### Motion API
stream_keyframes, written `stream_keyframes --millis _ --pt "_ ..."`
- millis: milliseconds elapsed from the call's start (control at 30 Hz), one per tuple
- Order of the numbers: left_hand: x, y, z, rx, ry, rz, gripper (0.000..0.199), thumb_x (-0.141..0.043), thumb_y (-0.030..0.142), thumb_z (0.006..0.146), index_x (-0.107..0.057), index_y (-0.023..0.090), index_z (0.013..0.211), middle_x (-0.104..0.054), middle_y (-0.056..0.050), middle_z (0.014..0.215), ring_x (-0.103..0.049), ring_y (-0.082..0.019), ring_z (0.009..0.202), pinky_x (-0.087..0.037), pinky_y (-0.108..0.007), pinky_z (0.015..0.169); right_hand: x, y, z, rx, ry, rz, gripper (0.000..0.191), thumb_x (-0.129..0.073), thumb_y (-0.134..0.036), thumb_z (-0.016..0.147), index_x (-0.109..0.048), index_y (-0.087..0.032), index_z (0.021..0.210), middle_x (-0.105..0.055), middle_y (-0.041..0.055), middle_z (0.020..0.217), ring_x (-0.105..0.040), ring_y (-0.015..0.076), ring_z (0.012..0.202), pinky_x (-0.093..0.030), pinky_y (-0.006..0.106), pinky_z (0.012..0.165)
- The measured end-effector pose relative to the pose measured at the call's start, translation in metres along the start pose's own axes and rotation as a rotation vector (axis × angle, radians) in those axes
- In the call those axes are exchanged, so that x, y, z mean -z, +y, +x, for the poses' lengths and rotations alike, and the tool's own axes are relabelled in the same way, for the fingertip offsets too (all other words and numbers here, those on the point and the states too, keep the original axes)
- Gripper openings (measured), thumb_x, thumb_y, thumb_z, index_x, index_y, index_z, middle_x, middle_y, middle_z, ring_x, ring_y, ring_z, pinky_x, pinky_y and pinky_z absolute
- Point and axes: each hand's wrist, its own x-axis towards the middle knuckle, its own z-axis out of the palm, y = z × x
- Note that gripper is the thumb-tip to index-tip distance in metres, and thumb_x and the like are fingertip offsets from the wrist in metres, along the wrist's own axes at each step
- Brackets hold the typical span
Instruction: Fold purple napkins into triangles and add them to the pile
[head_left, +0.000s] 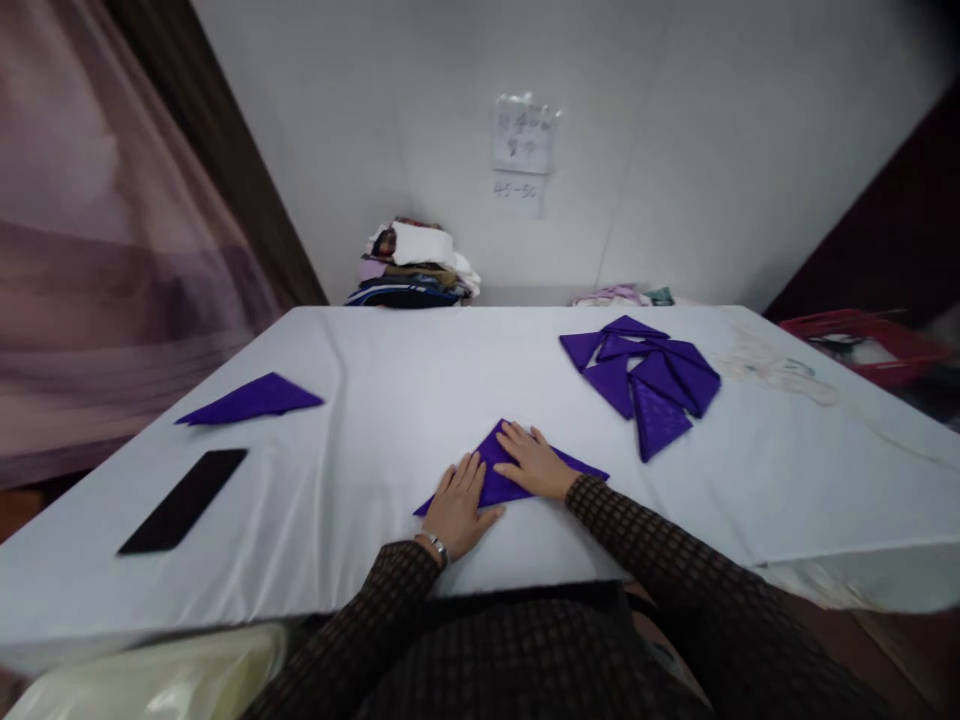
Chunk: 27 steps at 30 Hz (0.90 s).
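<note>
A purple cloth (491, 482), folded into a wide triangle, lies flat on the white-covered table close to its front edge. My left hand (459, 510) rests on the cloth's left part, fingers stretched out and pointing away from me. Across its middle and right part lies my right hand (536, 462), flat with the fingers spread. Neither hand grips anything; both palms hide some of the cloth. To the right sits a group of purple folded triangles (660, 380), partly overlapping. Another purple folded cloth (255, 398) lies alone at the left.
A black rectangular piece (184, 500) lies at the table's left. Stacked folded clothes (416, 265) stand beyond the far edge, with more fabric (619, 295) farther right. Pale cords (780, 370) spread over the right side of the tablecloth (420, 370), near a red basket (862, 345).
</note>
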Motion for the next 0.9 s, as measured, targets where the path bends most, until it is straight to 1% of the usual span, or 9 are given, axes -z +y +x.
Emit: stream_keyframes --millis 100,167,233,300,400,500,667,767,900 --pt "0.011 -0.003 0.004 0.008 -0.092 0.009 0.063 -0.042 0.038 0.084 -0.037 0.007 0.138 -0.029 -0.017 0.148 -0.022 -0.027 0.139 -0.022 -0.045 0.111 -0.002 -0.019 -0.018 0.101 0.056 0.009 0.069 -0.039 -0.057 0.089 -0.032 -0.013 0.142 -0.028 0.0149 0.149 -0.016 0.0259 0.140 -0.009 0.050 0.112" --pt "0.017 -0.006 0.008 0.003 -0.162 0.017 0.066 -0.044 0.027 0.078 -0.034 0.006 0.139 -0.028 -0.017 0.149 -0.021 -0.026 0.139 -0.022 -0.044 0.112 -0.009 -0.030 -0.030 0.156 0.049 0.028 0.071 -0.043 -0.056 0.088 -0.030 -0.012 0.143 -0.031 0.0152 0.148 -0.017 0.0256 0.140 -0.008 0.049 0.112" --pt "0.021 -0.010 0.011 -0.015 -0.207 0.028 0.072 -0.044 0.016 0.071 -0.031 0.007 0.141 -0.027 -0.015 0.149 -0.021 -0.024 0.139 -0.023 -0.043 0.112 -0.016 -0.037 -0.039 0.160 0.040 0.046 0.071 -0.045 -0.054 0.088 -0.029 -0.011 0.143 -0.031 0.0159 0.148 -0.019 0.0254 0.139 -0.009 0.048 0.113" --pt "0.020 -0.015 0.012 -0.038 -0.214 0.041 0.078 -0.041 0.006 0.065 -0.030 0.008 0.142 -0.028 -0.014 0.149 -0.022 -0.022 0.139 -0.025 -0.041 0.112 -0.021 -0.039 -0.044 0.139 0.040 0.059 0.069 -0.046 -0.052 0.088 -0.030 -0.011 0.142 -0.031 0.0161 0.148 -0.019 0.0251 0.139 -0.011 0.047 0.113" --pt "0.016 -0.022 0.012 -0.075 -0.179 0.056 0.079 -0.038 -0.002 0.063 -0.034 0.011 0.141 -0.030 -0.013 0.148 -0.025 -0.022 0.138 -0.027 -0.041 0.111 -0.021 -0.039 -0.045 0.127 0.039 0.068 0.069 -0.047 -0.050 0.088 -0.031 -0.011 0.142 -0.031 0.0164 0.148 -0.020 0.0259 0.139 -0.013 0.048 0.112" --pt "0.017 -0.024 0.011 -0.092 -0.184 0.078 0.075 -0.036 -0.004 0.065 -0.040 0.010 0.138 -0.032 -0.013 0.147 -0.027 -0.023 0.137 -0.029 -0.041 0.111 -0.018 -0.042 -0.042 0.128 0.039 0.065 0.069 -0.048 -0.048 0.088 -0.029 -0.010 0.142 -0.034 0.0162 0.146 -0.023 0.0271 0.137 -0.016 0.050 0.111" --pt "0.038 -0.016 0.009 -0.062 -0.316 0.175 0.062 -0.033 -0.002 0.072 -0.048 0.006 0.131 -0.039 -0.017 0.143 -0.035 -0.024 0.133 -0.031 -0.040 0.109 -0.027 -0.061 -0.033 0.108 0.122 0.032 0.063 -0.048 -0.034 0.087 -0.029 -0.007 0.140 -0.044 0.0176 0.139 -0.035 0.0281 0.131 -0.020 0.051 0.110" --pt "0.051 -0.011 0.006 -0.039 -0.366 0.211 0.058 -0.034 0.002 0.075 -0.050 0.008 0.130 -0.041 -0.018 0.141 -0.040 -0.026 0.130 -0.033 -0.043 0.107 -0.038 -0.072 -0.028 0.096 0.176 0.018 0.056 -0.045 -0.030 0.087 -0.034 -0.006 0.137 -0.050 0.0175 0.134 -0.042 0.0280 0.126 -0.026 0.048 0.107" --pt "0.061 -0.007 0.000 -0.035 -0.421 0.205 0.055 -0.034 0.005 0.077 -0.050 0.006 0.130 -0.043 -0.021 0.139 -0.044 -0.027 0.127 -0.037 -0.043 0.103 -0.048 -0.074 -0.026 0.106 0.214 0.020 0.049 -0.043 -0.026 0.087 -0.037 -0.010 0.134 -0.056 0.0143 0.128 -0.048 0.0260 0.121 -0.036 0.042 0.100"
